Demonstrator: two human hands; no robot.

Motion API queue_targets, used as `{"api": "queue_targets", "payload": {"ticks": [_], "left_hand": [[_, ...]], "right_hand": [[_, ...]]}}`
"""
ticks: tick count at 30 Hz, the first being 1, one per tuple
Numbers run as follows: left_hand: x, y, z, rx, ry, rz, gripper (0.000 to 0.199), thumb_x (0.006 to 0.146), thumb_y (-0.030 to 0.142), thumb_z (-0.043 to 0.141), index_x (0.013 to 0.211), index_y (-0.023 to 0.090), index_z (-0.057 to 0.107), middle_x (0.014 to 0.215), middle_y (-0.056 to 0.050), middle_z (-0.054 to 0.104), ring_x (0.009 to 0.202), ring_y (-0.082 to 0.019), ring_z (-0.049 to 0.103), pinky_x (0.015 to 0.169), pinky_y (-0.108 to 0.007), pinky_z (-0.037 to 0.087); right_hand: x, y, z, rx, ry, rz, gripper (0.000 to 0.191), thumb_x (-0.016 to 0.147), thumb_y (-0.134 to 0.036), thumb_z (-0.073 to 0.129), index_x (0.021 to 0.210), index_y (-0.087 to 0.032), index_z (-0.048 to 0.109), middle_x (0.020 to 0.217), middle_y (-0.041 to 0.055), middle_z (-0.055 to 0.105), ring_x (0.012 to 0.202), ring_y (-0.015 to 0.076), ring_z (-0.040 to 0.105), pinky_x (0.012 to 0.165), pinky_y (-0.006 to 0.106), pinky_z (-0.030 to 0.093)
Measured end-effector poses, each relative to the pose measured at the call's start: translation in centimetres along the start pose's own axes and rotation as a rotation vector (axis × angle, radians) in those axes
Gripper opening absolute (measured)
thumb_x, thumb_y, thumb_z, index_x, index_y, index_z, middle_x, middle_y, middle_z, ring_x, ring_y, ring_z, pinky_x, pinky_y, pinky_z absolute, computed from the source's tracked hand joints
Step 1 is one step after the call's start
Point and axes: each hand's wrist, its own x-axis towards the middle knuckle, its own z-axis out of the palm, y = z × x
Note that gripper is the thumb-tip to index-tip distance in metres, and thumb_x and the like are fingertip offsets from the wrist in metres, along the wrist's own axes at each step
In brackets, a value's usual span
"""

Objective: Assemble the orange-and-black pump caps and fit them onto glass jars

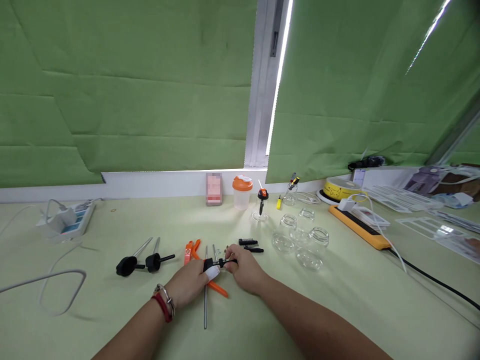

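Near the front middle of the table, my left hand [193, 280] is closed round a small black part with a metal section [216, 263], its thumb wrapped in white. My right hand [243, 267] pinches the slim black end of this same part, which lies level between both hands. Beneath and beside them are a long metal rod [205, 305], an orange handle piece [218, 289] and another orange piece [188, 251]. Two black heads with metal rods, one farther left [127, 266] and one nearer [153, 262], lie left of my hands. Black ribbed pieces [251, 245] rest just beyond my right hand.
Several clear glass jars [313, 250] stand right of my hands. Behind are an orange-lidded cup [242, 195], a small glass with a black and orange top [261, 207], and a jar of screwdrivers [290, 195]. An orange power strip [356, 227] and cables lie right; a white strip [78, 222] sits left.
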Motion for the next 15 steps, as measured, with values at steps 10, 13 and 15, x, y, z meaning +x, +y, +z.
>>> {"api": "queue_targets", "payload": {"ticks": [10, 13, 15], "left_hand": [[0.29, -0.44, 0.12, -0.047, -0.014, 0.026, 0.043, 0.079, 0.060, 0.035, 0.064, 0.020, 0.039, 0.060, 0.002, 0.036, 0.054, -0.015, 0.036, 0.055, -0.027, 0.027], [0.37, -0.55, 0.17, -0.074, -0.021, 0.036, 0.042, 0.079, 0.060, 0.036, 0.064, 0.020, 0.038, 0.060, 0.002, 0.035, 0.054, -0.014, 0.035, 0.055, -0.027, 0.027], [0.41, -0.61, 0.14, -0.096, -0.024, 0.045, 0.042, 0.079, 0.059, 0.036, 0.064, 0.021, 0.037, 0.060, 0.003, 0.035, 0.054, -0.014, 0.034, 0.055, -0.027, 0.027]], "right_hand": [[-0.20, -0.28, 0.13, -0.009, -0.003, -0.001, 0.019, 0.074, -0.014, 0.051, 0.090, -0.024, 0.052, 0.070, -0.0036, 0.052, 0.062, 0.0117, 0.047, 0.059, 0.022, 0.036], [-0.20, -0.30, 0.06, -0.018, 0.004, 0.004, 0.016, 0.074, -0.014, 0.051, 0.086, -0.023, 0.053, 0.072, -0.0029, 0.052, 0.064, 0.0118, 0.047, 0.061, 0.023, 0.036], [-0.15, -0.14, 0.05, -0.001, 0.014, 0.005, 0.016, 0.073, -0.014, 0.052, 0.086, -0.023, 0.052, 0.073, -0.0028, 0.052, 0.064, 0.0120, 0.047, 0.061, 0.023, 0.036]]}}
